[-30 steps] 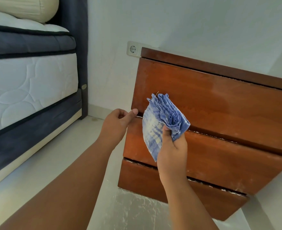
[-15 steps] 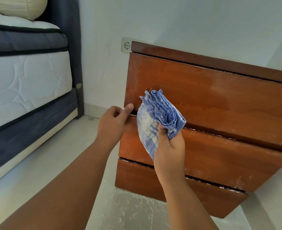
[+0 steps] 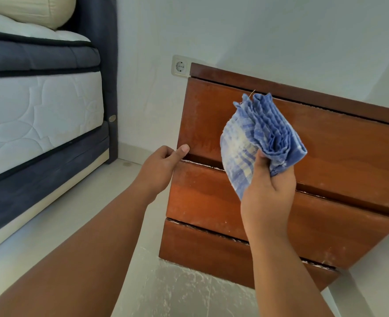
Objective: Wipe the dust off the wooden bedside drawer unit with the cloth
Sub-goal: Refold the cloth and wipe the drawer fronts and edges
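Right hand (image 3: 266, 193) grips the folded blue checked cloth (image 3: 257, 138) before the top drawer front of the wooden bedside drawer unit (image 3: 337, 161), left hand (image 3: 159, 168) curled at its left edge, hold indeterminate; wiping stroke pending, requiring cloth pressed flat to wood.

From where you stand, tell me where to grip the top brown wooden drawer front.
Grip the top drawer front by its lower edge, hooking fingers from below into the gap above the middle drawer. It is flat, handleless; the left hand sits at that gap's left end.
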